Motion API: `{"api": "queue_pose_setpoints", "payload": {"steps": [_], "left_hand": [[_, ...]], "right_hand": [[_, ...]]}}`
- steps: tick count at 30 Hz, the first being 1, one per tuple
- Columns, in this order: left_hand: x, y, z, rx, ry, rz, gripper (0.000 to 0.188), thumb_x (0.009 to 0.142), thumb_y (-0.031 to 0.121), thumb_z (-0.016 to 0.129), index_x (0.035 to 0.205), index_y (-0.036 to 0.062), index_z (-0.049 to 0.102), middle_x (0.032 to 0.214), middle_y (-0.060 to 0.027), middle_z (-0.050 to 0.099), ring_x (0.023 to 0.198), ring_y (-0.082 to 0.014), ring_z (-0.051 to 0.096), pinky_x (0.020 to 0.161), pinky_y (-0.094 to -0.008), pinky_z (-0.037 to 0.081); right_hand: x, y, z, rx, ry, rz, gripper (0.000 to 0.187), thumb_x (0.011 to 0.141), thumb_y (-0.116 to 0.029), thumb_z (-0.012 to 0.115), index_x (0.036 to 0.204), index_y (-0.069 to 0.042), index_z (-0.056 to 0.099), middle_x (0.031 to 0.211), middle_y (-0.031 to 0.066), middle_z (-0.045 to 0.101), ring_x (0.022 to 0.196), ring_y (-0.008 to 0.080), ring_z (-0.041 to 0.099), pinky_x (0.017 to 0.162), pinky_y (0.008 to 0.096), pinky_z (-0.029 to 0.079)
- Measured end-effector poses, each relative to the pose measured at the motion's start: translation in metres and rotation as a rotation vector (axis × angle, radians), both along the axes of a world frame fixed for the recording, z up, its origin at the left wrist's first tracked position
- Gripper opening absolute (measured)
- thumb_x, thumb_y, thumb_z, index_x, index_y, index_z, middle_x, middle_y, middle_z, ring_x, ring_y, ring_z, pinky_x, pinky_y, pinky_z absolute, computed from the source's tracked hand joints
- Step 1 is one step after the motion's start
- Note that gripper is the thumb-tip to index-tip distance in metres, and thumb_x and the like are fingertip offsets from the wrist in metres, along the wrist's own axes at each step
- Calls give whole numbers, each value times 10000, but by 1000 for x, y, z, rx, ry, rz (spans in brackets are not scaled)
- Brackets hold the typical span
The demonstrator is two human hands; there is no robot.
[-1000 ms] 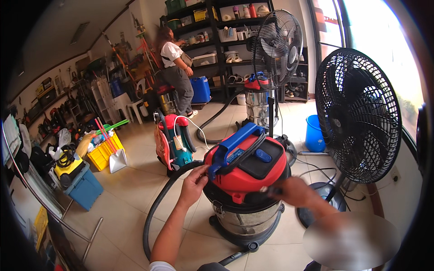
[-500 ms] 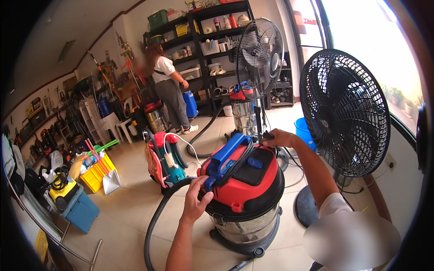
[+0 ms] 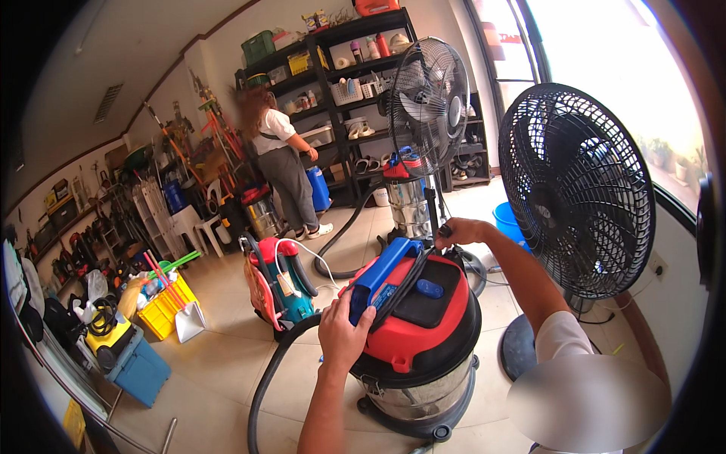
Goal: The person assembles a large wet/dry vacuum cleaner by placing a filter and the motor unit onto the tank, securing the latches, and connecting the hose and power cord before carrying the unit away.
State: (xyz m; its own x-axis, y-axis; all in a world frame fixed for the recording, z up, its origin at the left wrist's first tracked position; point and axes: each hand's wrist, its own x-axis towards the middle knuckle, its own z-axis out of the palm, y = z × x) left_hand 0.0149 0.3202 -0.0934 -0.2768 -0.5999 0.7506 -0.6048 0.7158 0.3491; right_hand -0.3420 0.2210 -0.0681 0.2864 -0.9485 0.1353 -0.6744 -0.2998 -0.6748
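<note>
A drum vacuum cleaner (image 3: 446,333) with a red and black lid and a shiny metal tank stands in front of me. My left hand (image 3: 344,333) is closed around the near end of its blue carry handle (image 3: 387,274). Black cord (image 3: 404,286) lies looped along that handle. Beyond the lid's far edge, my right hand (image 3: 463,232) pinches a small black piece that looks like the cord's plug (image 3: 445,230); the fingers partly cover it. A black hose (image 3: 266,378) curves down from the cleaner's left side.
A black pedestal fan (image 3: 578,189) stands close on the right, another fan (image 3: 429,106) farther back. A red and teal machine (image 3: 283,291) sits left of the cleaner. Farther left are a yellow crate (image 3: 166,310) and a blue box (image 3: 140,367). Another person (image 3: 280,159) stands by black shelves (image 3: 327,76).
My left hand has shifted from the lid's near edge up onto the handle's near end, its fingers now wrapped around it. My right hand keeps its pinch. The view has shifted slightly.
</note>
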Motion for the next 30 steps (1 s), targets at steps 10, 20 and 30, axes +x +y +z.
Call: {"api": "queue_pose_setpoints", "payload": {"steps": [10, 20, 30], "left_hand": [[56, -9, -14, 121, 148, -341, 547, 711, 344, 656, 1059, -56, 521, 847, -142, 573, 779, -256, 539, 723, -325, 423], [97, -17, -24, 491, 321, -505, 621, 693, 339, 697, 1122, -56, 483, 1074, -107, 522, 1010, -178, 496, 886, -289, 373], [85, -12, -17, 376, 256, -469, 580, 719, 342, 666, 1117, -44, 495, 989, -78, 539, 930, -171, 503, 841, -271, 375]], "right_hand": [[-13, 1, -65, 310, -458, 456, 300, 700, -260, 704, 807, -13, 572, 671, 30, 529, 600, 106, 471, 564, 251, 392], [22, -13, -111, 235, 6, 69, 310, 710, -345, 682, 695, -46, 601, 574, 8, 560, 545, 87, 505, 528, 267, 407], [58, -26, 54, -90, 352, 19, 371, 533, -344, 778, 701, -42, 643, 598, 39, 583, 551, 146, 547, 508, 300, 429]]}}
